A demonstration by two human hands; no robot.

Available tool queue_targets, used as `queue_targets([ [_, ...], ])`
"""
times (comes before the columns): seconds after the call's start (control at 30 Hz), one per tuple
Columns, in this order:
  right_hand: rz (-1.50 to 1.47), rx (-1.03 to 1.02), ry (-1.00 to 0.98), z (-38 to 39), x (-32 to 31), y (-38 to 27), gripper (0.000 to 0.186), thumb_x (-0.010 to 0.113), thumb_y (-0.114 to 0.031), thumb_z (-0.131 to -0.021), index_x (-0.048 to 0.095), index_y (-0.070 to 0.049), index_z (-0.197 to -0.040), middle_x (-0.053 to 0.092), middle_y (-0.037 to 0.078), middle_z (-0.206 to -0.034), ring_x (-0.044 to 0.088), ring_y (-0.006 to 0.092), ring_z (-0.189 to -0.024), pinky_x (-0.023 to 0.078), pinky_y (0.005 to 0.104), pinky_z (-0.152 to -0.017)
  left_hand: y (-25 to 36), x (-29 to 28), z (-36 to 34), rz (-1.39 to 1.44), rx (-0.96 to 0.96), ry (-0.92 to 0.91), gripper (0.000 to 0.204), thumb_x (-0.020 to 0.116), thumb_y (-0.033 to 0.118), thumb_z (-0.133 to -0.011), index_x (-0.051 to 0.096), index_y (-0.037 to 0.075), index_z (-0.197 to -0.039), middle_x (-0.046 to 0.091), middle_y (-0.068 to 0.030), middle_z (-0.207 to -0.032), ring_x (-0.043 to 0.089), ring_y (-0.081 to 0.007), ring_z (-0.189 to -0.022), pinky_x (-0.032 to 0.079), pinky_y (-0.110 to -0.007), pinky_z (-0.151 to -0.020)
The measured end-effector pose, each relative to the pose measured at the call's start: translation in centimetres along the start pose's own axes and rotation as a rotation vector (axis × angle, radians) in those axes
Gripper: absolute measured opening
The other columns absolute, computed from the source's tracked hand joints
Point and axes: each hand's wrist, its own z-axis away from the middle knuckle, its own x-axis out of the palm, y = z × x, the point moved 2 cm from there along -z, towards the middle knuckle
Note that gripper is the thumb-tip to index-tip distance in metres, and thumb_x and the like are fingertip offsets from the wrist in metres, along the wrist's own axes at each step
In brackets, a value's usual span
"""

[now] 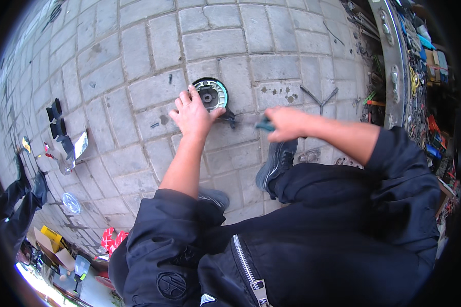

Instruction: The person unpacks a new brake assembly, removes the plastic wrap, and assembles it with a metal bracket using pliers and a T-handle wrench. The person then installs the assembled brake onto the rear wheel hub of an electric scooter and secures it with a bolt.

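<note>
We crouch over the paved floor (138,46), our left hand (192,115) spread flat against the round brake drum plate (211,93) lying on the stones, fingers open and pressing its rim, apparently to steady it. Our right hand (284,124) is closed around a teal-handled tool (264,125), blurred, held just beside the plate. A Y-shaped wrench (318,99) lies nearby.
</note>
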Motion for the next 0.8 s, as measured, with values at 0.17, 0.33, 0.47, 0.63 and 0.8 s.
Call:
queue_targets([
  [0.17,0.178,-0.071,0.416,0.7,-7.1,-1.2,0.061,0.068,-0.025,-0.075,0.050,-0.007,-0.130,0.059,0.024,-0.105,0.064,0.0394,-0.089,0.053,0.0467,-0.077,0.1,0.1,-0.1,-0.009,-0.001,-0.024,0.113,0.079,0.065,-0.056,0.040,0.005,-0.144,0.047,-0.0101,-0.130,0.045,-0.0280,-0.118,0.036,-0.048,-0.092],
  [0.33,0.356,-0.072,0.402,-3.5,-8.5,-3.4,0.065,0.066,-0.025,-0.078,0.047,-0.015,-0.139,0.060,0.023,-0.104,0.066,0.0369,-0.084,0.054,0.0460,-0.072,0.3,0.0,0.1,-0.015,-0.006,0.025,0.112,0.082,0.061,-0.054,0.042,0.004,-0.142,0.049,-0.0100,-0.128,0.046,-0.0273,-0.118,0.037,-0.048,-0.090],
  [0.47,0.409,-0.074,0.384,-4.5,-8.5,-5.1,0.065,0.066,-0.024,-0.078,0.048,-0.015,-0.139,0.061,0.024,-0.102,0.066,0.0380,-0.079,0.055,0.0455,-0.071,0.4,0.2,0.2,-0.001,-0.009,0.058,0.110,0.084,0.057,-0.053,0.044,0.004,-0.140,0.050,-0.0088,-0.126,0.047,-0.0255,-0.116,0.036,-0.047,-0.088],
  [0.63,0.490,-0.103,0.346,-3.9,-9.9,-6.5,0.053,0.063,-0.021,-0.079,0.054,-0.011,-0.130,0.065,0.022,-0.101,0.068,0.0355,-0.085,0.056,0.0439,-0.074,0.6,0.1,0.1,-0.023,-0.029,0.047,0.109,0.084,0.057,-0.054,0.044,0.004,-0.140,0.050,-0.0090,-0.126,0.047,-0.0255,-0.117,0.036,-0.047,-0.089],
  [0.8,0.488,-0.043,0.216,-4.0,-10.2,-7.7,0.059,0.063,-0.021,-0.078,0.052,-0.013,-0.135,0.064,0.024,-0.103,0.067,0.0357,-0.087,0.056,0.0446,-0.076,0.5,-0.2,0.3,-0.023,-0.028,0.010,0.111,0.083,0.059,-0.053,0.042,0.005,-0.141,0.049,-0.0098,-0.127,0.047,-0.0268,-0.117,0.037,-0.048,-0.089],
])
